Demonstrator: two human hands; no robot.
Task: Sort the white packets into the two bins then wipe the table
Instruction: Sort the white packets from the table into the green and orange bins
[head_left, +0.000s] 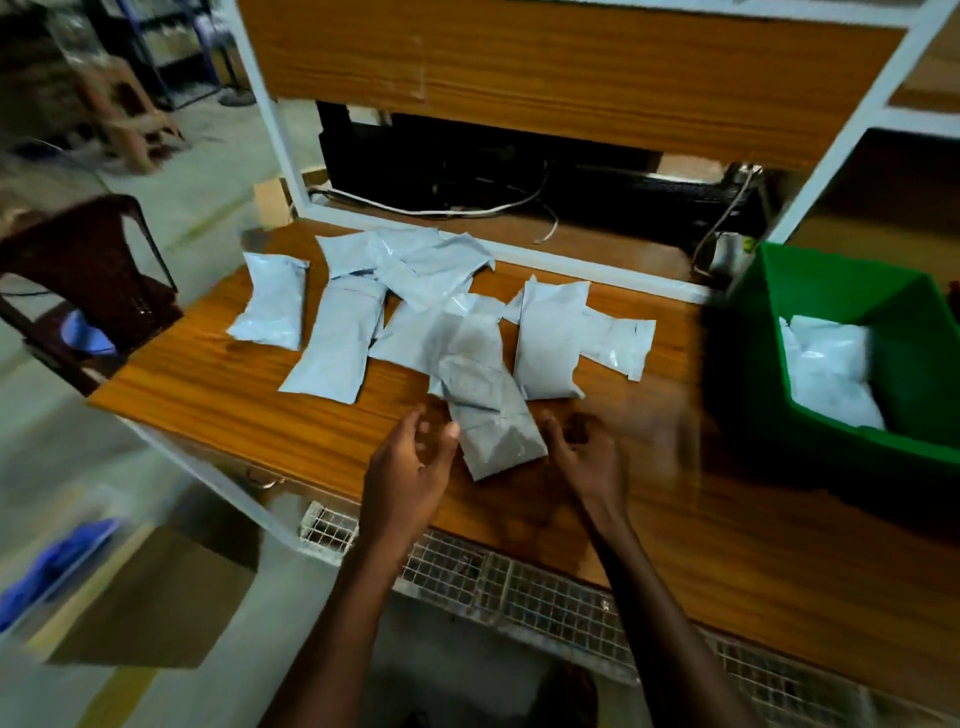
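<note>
Both hands reach over the near edge of the table (218, 395) toward one packet (493, 415) that lies nearest the person, pointing away from them. On that packet's left the left hand (415, 457) is loosely spread, its thumb tip just touching or nearly touching the packet's edge; which of the two cannot be told. On the packet's right the right hand (587, 452) is also spread with curled fingers, just beside the packet, and blur hides whether it makes contact. Neither hand grips anything.

Sorting is the step in hand. A loose pile of packets (415, 270) lies farther back, overlapping one another, with a single packet (272, 304) apart at the left and a plump packet (550, 343) right of the near one. On the right stands a green bin (779, 332) that already holds white packets (826, 364). A second bin is not clearly in view. Wiping looks a long way off, since most packets remain out.

Judging from this, the next move calls for closing both hands on the near packet's sides, lifting it free of the one it overlaps, and carrying it to the proper bin.
</note>
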